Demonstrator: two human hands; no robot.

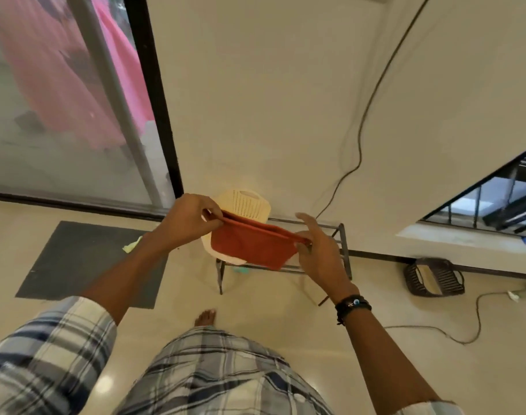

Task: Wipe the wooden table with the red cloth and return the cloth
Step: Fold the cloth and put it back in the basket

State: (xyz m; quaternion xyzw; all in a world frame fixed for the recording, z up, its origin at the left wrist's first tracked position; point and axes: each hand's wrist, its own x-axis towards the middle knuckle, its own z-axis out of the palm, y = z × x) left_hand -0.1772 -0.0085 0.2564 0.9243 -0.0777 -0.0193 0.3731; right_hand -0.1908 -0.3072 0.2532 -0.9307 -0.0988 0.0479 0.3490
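One red cloth (252, 247) between left fingers (211, 209) and right fingers (311, 227)

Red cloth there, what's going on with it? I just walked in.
A person is standing and holding the red cloth stretched between both hands. The left hand pinches one top corner and the right hand pinches the other, so the cloth hangs in the air. It is in front of a cream basket that sits on a low metal rack by the wall. No wooden table is in view.
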